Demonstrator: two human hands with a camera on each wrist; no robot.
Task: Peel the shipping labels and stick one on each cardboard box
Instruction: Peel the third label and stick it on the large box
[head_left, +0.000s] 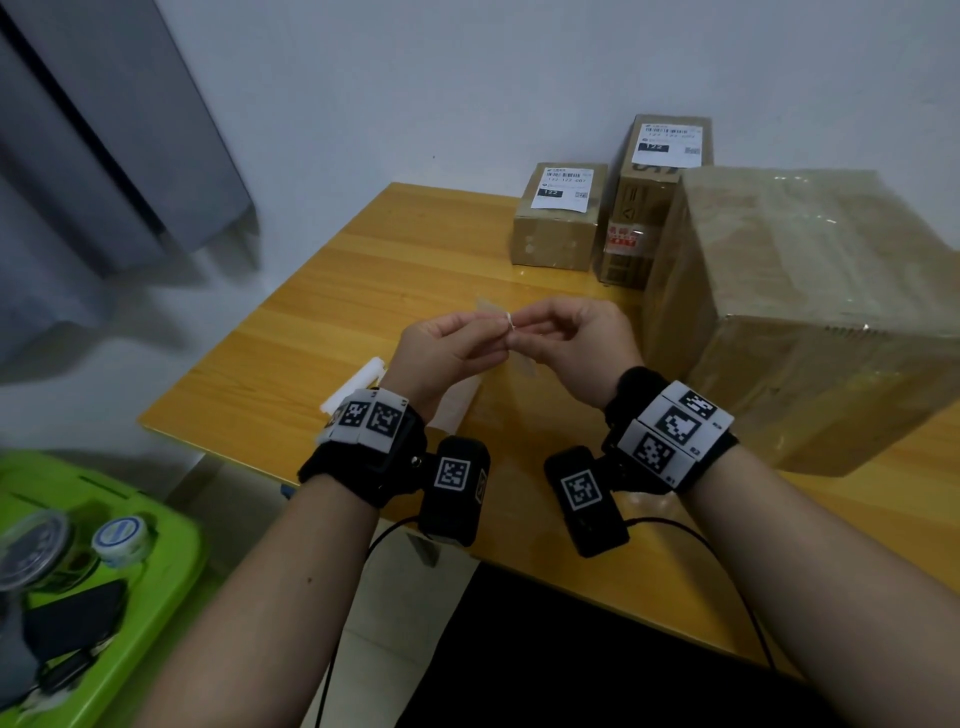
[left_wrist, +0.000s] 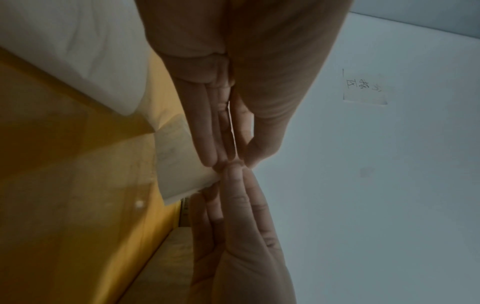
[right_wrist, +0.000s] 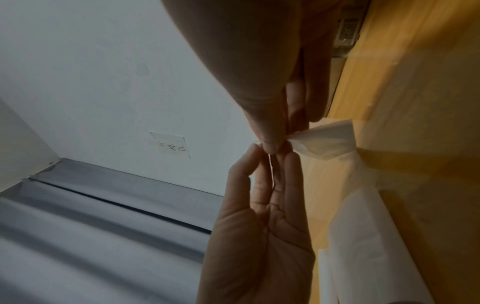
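Both hands meet above the middle of the wooden table (head_left: 332, 291), fingertips touching at a small white curled corner of a label sheet (head_left: 510, 326). The left hand (head_left: 447, 348) pinches the sheet between thumb and straightened fingers; the right hand (head_left: 571, 343) pinches the same corner between thumb tip and forefinger, its other fingers loosely curled. The sheet is thin and translucent, held edge-on between the palms, and part of it hangs below the hands toward the table. In the right wrist view, the pinched corner fans out as a pale flap (right_wrist: 327, 142) at 3 o'clock of the fingertips. A white roll of label stock (head_left: 358, 382) lies on the table at 8 o'clock of the left hand. At 3 o'clock of the hands stands a large cardboard box (head_left: 795, 312), wrapped in clear tape and with no label visible on it. At 12 o'clock, near the wall, stands a small cardboard box (head_left: 558, 218) with a white shipping label on top; just beside it at its 3 o'clock stands a tall cardboard box (head_left: 649, 208), also labelled on top. A green bin (head_left: 171, 530) holding tape rolls sits on the floor at 8 o'clock.
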